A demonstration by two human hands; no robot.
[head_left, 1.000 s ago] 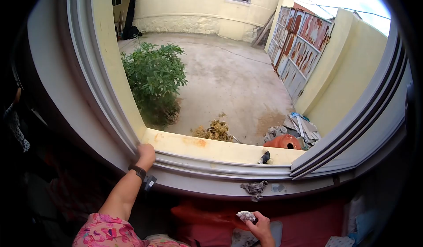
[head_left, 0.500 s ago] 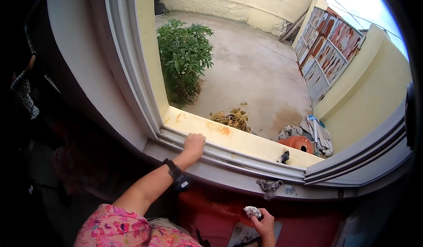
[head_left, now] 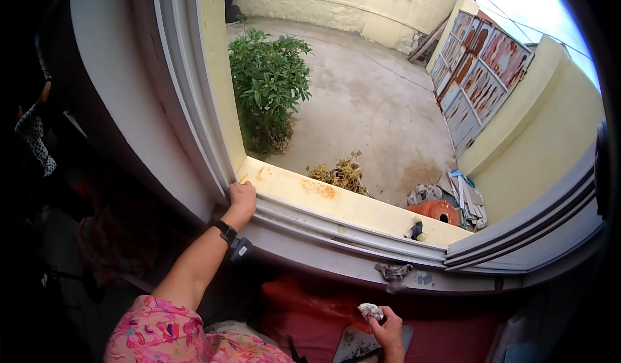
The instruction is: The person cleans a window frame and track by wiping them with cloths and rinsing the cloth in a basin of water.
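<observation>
My left hand (head_left: pixel 242 199) is closed at the left corner of the window track (head_left: pixel 310 224), beside the upright frame. Whatever its fingers hold, if anything, is hidden. A dark band is on that wrist. Low in the view, my right hand (head_left: pixel 389 330) grips a crumpled whitish cloth (head_left: pixel 370 311) above a pale board with dark specks (head_left: pixel 357 343). A grey crumpled rag (head_left: pixel 394 272) lies on the inner sill, below the track.
A dark object with pale round ends (head_left: pixel 415 229) sits on the yellow outer ledge (head_left: pixel 304 185). Outside are a green bush (head_left: pixel 268 81), dry plants (head_left: pixel 343 172), an orange container (head_left: pixel 435 211) and a rusty gate (head_left: pixel 480 72). Red fabric (head_left: pixel 453 318) lies below the sill.
My left hand first moved right along the track with the view shifting, then came back left to the corner. My right hand still holds the cloth.
</observation>
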